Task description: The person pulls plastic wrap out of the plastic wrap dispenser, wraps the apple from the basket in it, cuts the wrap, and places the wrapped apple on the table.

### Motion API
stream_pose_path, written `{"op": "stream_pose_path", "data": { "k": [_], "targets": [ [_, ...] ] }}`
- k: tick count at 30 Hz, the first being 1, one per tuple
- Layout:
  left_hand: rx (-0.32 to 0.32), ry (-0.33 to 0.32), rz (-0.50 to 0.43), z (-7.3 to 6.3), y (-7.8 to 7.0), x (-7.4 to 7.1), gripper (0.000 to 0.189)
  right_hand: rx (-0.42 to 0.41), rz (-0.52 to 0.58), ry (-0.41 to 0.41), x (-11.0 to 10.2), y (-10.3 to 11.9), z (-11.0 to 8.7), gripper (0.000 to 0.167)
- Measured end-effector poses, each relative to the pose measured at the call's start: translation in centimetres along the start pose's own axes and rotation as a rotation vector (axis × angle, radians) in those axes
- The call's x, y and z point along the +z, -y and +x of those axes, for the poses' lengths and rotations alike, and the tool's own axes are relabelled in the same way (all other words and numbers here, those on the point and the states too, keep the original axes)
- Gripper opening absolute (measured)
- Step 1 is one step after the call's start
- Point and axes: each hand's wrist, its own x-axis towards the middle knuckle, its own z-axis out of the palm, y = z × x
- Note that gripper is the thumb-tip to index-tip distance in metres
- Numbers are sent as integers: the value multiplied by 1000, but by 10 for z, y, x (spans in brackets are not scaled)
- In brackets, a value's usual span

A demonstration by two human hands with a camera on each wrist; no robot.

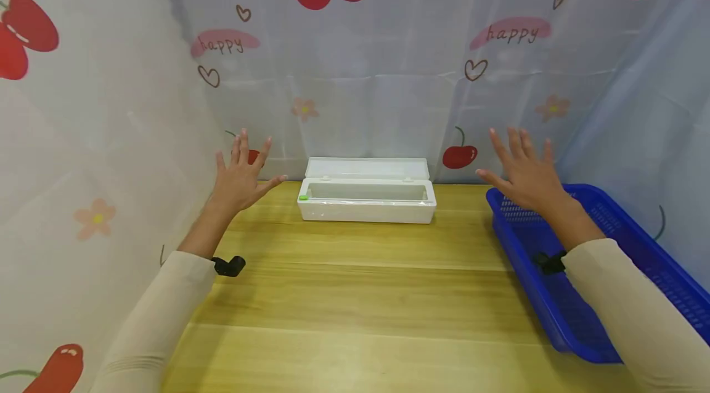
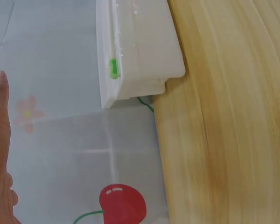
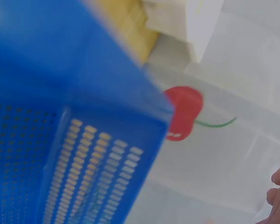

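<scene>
My left hand [image 1: 238, 180] is raised with its fingers spread, left of a long white box [image 1: 367, 211], and holds nothing. My right hand [image 1: 527, 174] is also held up with spread fingers, above the far end of a blue plastic basket [image 1: 507, 257]; nothing is in its grasp. The white box stands at the back of the table with its lid [image 1: 366, 168] tipped back. Along its front top edge runs a clear strip with a small green tab [image 2: 114, 68] at the left end. Only part of each hand enters the wrist views.
The wooden table [image 1: 355, 294] spreads in front of the box. The perforated basket takes up the right side, under my right forearm. Curtains printed with cherries [image 1: 374, 103] enclose the back and both sides.
</scene>
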Motion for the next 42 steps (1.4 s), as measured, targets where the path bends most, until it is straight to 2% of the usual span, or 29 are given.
{"op": "stream_pose_path", "data": {
  "k": [11,21,25,32,42],
  "targets": [
    [16,-18,-85,-4,-17,-1,90,39,221,18,-30,37,-1,84],
    [24,-52,-165,-14,-29,4,80,118,472,57,-44,54,-7,77],
    [-7,-39,-219,-20,-30,10,79,141,557,38,-38,64,-6,73],
    [-48,-36,-329,-29,-32,21,74,137,646,-64,-13,79,-3,67],
    [-137,-1,-528,-47,-28,40,73,182,787,-113,20,96,-8,61]
  ]
}}
